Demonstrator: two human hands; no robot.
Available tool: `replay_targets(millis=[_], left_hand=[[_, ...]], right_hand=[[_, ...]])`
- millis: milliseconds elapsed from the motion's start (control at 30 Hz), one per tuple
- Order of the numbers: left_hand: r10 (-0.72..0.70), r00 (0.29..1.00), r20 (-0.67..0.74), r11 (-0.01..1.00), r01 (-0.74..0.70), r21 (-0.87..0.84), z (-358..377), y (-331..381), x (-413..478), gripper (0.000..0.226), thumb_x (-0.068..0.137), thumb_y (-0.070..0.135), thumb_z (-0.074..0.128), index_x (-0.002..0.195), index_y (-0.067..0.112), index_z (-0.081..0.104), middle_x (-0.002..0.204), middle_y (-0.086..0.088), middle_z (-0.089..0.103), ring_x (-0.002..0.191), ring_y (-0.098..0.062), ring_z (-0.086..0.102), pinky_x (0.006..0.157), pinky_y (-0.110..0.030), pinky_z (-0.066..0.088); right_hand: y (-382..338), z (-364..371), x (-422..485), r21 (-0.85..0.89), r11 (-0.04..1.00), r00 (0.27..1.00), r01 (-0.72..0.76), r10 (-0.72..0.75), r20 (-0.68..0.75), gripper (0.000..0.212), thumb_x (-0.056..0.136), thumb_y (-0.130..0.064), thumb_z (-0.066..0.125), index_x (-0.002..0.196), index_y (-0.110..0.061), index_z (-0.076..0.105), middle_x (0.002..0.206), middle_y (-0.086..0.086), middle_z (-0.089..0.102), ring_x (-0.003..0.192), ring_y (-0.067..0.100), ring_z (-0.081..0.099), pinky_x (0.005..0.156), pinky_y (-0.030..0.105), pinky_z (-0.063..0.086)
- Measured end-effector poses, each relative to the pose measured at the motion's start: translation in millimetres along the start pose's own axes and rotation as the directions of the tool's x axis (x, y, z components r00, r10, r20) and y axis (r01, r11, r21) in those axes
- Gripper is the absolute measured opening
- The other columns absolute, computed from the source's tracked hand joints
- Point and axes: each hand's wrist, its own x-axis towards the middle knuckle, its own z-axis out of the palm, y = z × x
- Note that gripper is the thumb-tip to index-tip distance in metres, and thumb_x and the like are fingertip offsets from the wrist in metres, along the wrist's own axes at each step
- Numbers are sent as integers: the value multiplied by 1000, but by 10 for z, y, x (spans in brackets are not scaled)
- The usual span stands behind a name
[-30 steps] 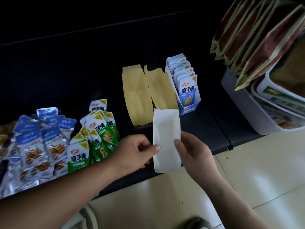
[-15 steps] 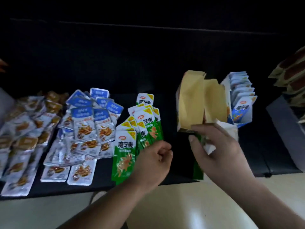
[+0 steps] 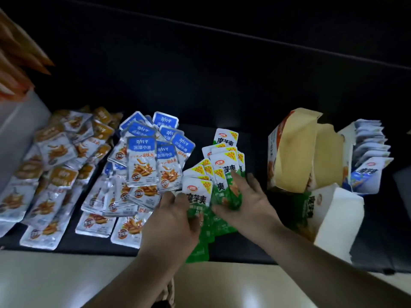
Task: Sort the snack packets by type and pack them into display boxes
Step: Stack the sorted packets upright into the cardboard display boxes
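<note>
A fanned pile of green snack packets (image 3: 224, 161) lies on the dark counter (image 3: 222, 96), front centre. My left hand (image 3: 175, 221) grips the pile's near left part, fingers curled over a white-topped packet. Spread fairly straight, the fingers of my right hand (image 3: 246, 203) rest on the right of the same pile. A green display box (image 3: 333, 218) with a white inside lies open just right of my right hand. Behind it stand two open boxes with tan linings (image 3: 298, 152), and a box (image 3: 367, 167) filled with blue-and-white packets.
Blue-topped fish packets (image 3: 144, 163) are heaped left of the green ones. Further left lies a heap of orange-topped packets (image 3: 55, 165). A white bin (image 3: 20, 130) with brown bags (image 3: 15, 63) stands at the far left. Pale floor (image 3: 66, 281) runs below the counter edge.
The view swung left. My right hand let go of the white-lined box, which now lies on the counter, and moved onto the green packets. My left hand reached forward onto the same pile.
</note>
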Motion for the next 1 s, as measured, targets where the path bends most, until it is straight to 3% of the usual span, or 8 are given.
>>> replay_targets(millis=[67, 167, 333, 433, 533, 667, 800, 1000], left_hand=[[-15, 1000, 14, 1000, 15, 14, 46, -33, -34, 39, 88, 51, 72, 107, 21, 55, 104, -1, 54, 82, -25, 66, 57, -30, 48], [-33, 999, 23, 999, 33, -30, 76, 18, -34, 35, 92, 47, 70, 110, 21, 52, 105, -1, 55, 80, -25, 66, 59, -29, 44], [-22, 997, 68, 992, 30, -123, 217, 292, -73, 25, 101, 36, 60, 119, 23, 50, 113, 5, 45, 90, -21, 62, 65, -25, 36], [56, 995, 84, 962, -32, -272, 367, 417, -131, 32, 97, 21, 62, 126, 25, 51, 119, 7, 43, 95, -16, 60, 72, -23, 43], [53, 998, 39, 938, -36, -344, 408, 357, -141, 36, 92, 17, 66, 124, 30, 56, 124, 13, 46, 101, -7, 58, 84, -20, 49], [-198, 980, 14, 898, 187, -397, 370, 270, -120, 37, 86, 23, 77, 117, 31, 57, 117, 16, 47, 101, -3, 58, 78, -15, 47], [-345, 929, 133, 716, 352, -603, 373, 453, -37, 50, 82, 20, 81, 123, 37, 59, 117, 11, 63, 91, 5, 67, 78, -21, 58], [-514, 812, 276, 304, 473, -827, 260, 678, 272, 47, 79, -8, 79, 97, 30, 60, 72, 19, 72, 61, 7, 66, 48, -10, 47]], right_hand=[[57, 133, -17, -70, 997, 1000, 15, -17, -18, 98, 80, -71, 70, 154, -61, 7, 173, -6, 3, 158, 25, 15, 115, 47, 42], [228, 212, 15, -196, 979, 986, 57, -86, -144, 92, 80, -77, 62, 155, -57, 14, 166, -3, 27, 151, 25, 28, 109, 45, 47], [476, 271, 24, -68, 983, 940, 171, -183, -288, 61, 89, -55, 63, 148, -47, 48, 147, -9, 54, 115, 15, 65, 86, 30, 55], [511, 220, 17, 37, 981, 930, 192, -170, -325, 52, 93, -52, 62, 143, -40, 56, 134, -14, 61, 91, 8, 67, 79, 23, 48], [510, 165, 48, 32, 981, 927, 192, -171, -335, 64, 88, -59, 67, 147, -39, 51, 132, -13, 63, 105, 9, 67, 84, 21, 47], [501, 153, 64, -52, 988, 942, 146, -155, -299, 83, 88, -69, 59, 160, -38, 31, 148, -2, 56, 129, 20, 60, 98, 34, 52], [484, 134, 56, -25, 993, 947, 115, -117, -299, 90, 88, -68, 62, 163, -30, 28, 155, -3, 51, 140, 17, 51, 106, 29, 45], [462, 167, 58, -58, 990, 940, 127, -139, -311, 75, 95, -50, 66, 158, -20, 40, 139, -2, 62, 122, 19, 64, 91, 32, 53]])
